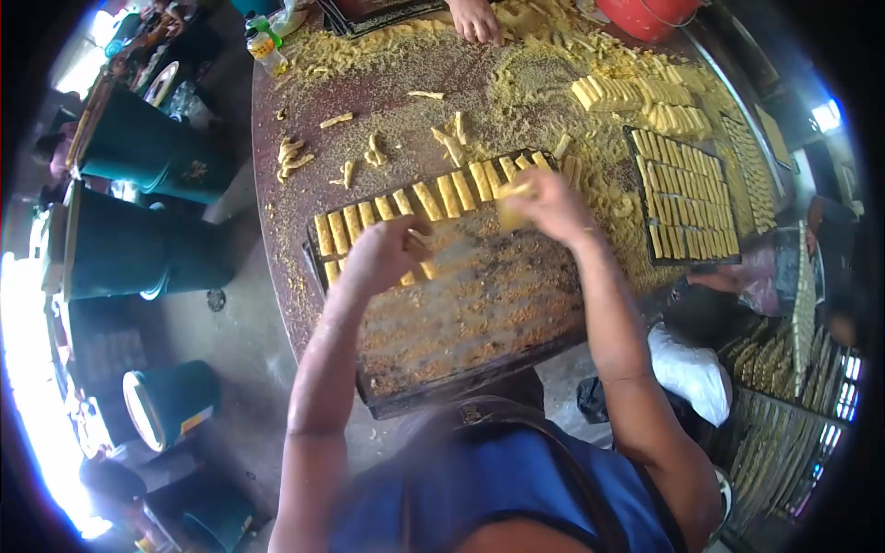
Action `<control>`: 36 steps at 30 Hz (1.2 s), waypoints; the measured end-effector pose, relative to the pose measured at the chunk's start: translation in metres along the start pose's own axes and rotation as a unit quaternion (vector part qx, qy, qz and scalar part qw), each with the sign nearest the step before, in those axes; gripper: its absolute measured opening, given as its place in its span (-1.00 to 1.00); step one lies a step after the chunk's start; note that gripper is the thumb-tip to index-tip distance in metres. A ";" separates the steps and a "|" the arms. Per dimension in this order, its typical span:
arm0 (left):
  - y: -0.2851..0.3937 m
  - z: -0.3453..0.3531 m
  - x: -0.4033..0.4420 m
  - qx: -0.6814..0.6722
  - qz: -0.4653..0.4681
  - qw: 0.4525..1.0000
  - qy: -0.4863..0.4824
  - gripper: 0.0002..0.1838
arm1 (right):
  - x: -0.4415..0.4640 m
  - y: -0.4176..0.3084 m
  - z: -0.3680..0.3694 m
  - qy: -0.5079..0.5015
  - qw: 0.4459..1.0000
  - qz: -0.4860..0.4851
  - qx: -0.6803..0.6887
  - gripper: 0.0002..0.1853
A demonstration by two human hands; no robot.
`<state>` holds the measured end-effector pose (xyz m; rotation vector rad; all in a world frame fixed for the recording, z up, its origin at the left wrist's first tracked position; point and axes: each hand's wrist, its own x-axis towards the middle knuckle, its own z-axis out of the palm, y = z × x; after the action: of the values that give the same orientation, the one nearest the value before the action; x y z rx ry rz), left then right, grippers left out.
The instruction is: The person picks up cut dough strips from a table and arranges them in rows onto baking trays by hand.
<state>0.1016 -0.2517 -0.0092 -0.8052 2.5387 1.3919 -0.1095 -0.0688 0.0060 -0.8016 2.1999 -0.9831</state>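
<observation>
A dark baking tray (461, 318) lies in front of me, its lower part bare and speckled with crumbs. Pale yellow dough sticks (427, 200) stand side by side in a row along its far edge, and a second row has begun at the left. Over that second row is my left hand (383, 253), fingers curled round a dough stick whose outline is partly hidden. My right hand (551, 205), smeared by motion, pinches another dough stick (518, 191) above the tray's far right part. Loose dough sticks (449, 145) are scattered on the table beyond the tray.
Crumbs cover the brown table (369, 88). To the right sit a filled tray (685, 198) and stacked dough sticks (608, 94). Another person's hand (475, 20) works at the far edge, near a red bucket (648, 14). Green bins (138, 244) stand left.
</observation>
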 end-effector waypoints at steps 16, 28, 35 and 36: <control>-0.057 0.027 -0.002 0.112 0.238 0.951 0.161 -0.63 | -0.002 0.001 0.106 0.061 0.991 -0.002 -0.122 -0.61; -0.026 0.062 -0.004 0.237 0.272 0.917 0.172 -0.52 | -0.024 0.024 0.103 0.160 0.955 -0.118 -0.222 -0.63; 0.008 0.041 0.005 0.240 0.223 0.941 0.088 -0.68 | -0.014 0.029 0.094 0.146 0.978 -0.106 -0.103 -0.73; 0.013 0.031 0.008 0.133 0.142 0.981 0.025 -0.71 | -0.012 0.028 0.093 0.124 0.984 -0.083 -0.098 -0.74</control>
<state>0.0836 -0.2240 -0.0198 -0.4507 2.8849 1.0702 -0.0434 -0.0856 -0.0640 -1.0125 2.5050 -1.0021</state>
